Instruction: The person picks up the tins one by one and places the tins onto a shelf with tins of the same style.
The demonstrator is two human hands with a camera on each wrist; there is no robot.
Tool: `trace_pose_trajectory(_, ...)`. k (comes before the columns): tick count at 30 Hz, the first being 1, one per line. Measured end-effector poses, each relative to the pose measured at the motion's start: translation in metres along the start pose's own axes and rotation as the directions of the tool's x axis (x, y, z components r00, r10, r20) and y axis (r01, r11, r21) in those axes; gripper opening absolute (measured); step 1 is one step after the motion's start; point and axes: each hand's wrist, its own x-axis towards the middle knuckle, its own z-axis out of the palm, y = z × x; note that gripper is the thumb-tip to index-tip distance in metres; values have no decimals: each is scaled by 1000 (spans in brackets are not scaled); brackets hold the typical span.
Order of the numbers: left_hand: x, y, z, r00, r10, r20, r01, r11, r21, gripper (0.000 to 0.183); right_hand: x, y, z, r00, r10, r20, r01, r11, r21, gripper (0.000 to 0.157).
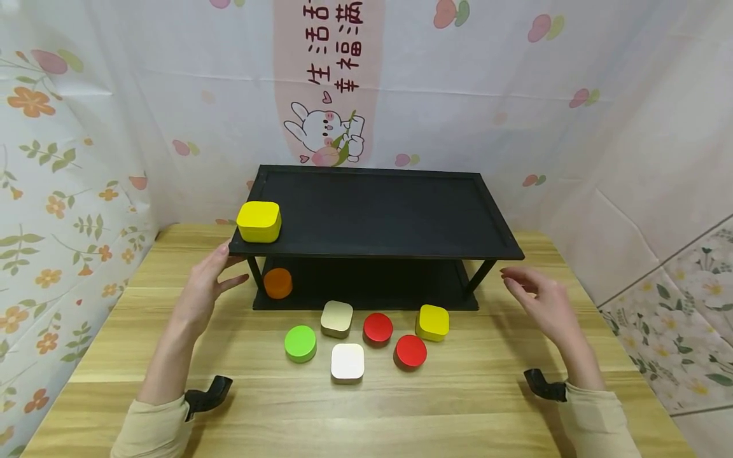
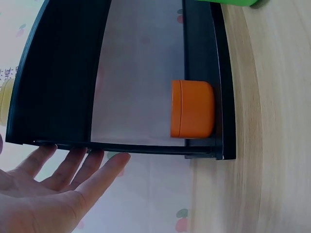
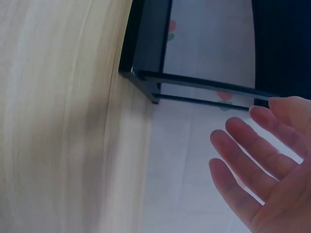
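Note:
A black two-tier shelf (image 1: 366, 213) stands at the back of the table. My left hand (image 1: 203, 289) is at its left end, and the fingertips (image 2: 116, 162) appear to touch the edge from outside. On the top tier's front left corner sits a yellow square box (image 1: 259, 222). Below it, an orange round box (image 1: 278, 284) lies at the left of the lower tier. Beside the shelf's right end, my right hand (image 1: 541, 302) hovers with fingers loosely bent and holding nothing. In the right wrist view, the thumb overlaps the upper tier's end, so contact there is unclear.
In front of the shelf lie a green round box (image 1: 300, 344), a cream square box (image 1: 336, 319), a white square box (image 1: 347, 363), two red round boxes, one nearer the shelf (image 1: 378, 329) and one lower right (image 1: 410, 352), and another yellow square box (image 1: 432, 322). Patterned curtains hang behind.

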Motion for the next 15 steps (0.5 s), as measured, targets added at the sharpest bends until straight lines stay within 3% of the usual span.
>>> trace_pose_trajectory(15, 0, 3, -4, 999, -44, -10, 44, 999, 26, 63, -2, -16, 10, 996, -61, 70, 61, 998, 7, 20)
